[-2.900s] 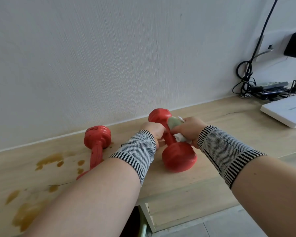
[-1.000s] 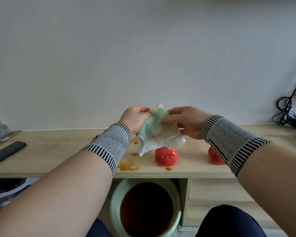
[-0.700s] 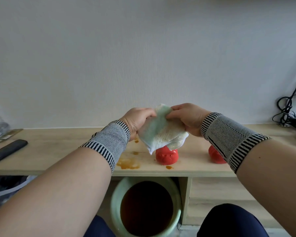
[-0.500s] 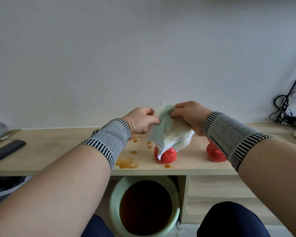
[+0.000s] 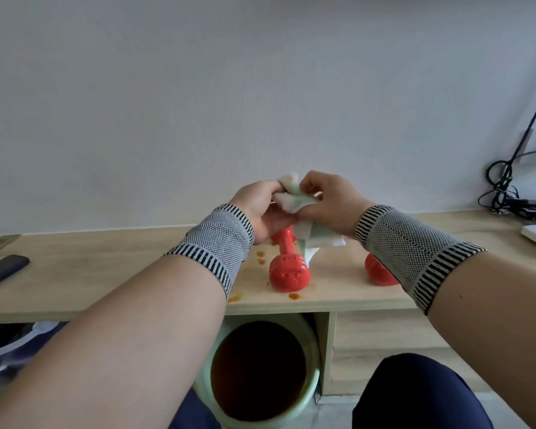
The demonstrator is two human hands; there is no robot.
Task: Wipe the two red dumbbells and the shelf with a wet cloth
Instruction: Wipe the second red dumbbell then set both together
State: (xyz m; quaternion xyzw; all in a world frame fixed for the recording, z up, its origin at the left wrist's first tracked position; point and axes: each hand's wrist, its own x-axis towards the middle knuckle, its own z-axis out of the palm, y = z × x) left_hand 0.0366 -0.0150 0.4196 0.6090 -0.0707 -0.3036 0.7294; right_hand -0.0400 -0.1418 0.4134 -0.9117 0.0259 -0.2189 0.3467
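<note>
Above the shelf (image 5: 75, 274), our left hand (image 5: 262, 209) and right hand (image 5: 331, 202) grasp the wet cloth (image 5: 294, 202), fingers curled around it. It hides the far end of one red dumbbell (image 5: 287, 267); our right wristband (image 5: 409, 252) covers the second dumbbell (image 5: 376, 272). Brown stains (image 5: 294, 296) dot the wood; a green bucket (image 5: 310, 400) sits below.

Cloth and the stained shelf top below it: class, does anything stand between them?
Partly. The cloth, gripped by the left hand and right hand, hangs above a red dumbbell. The orange stains on the shelf beside it lie uncovered.
</note>
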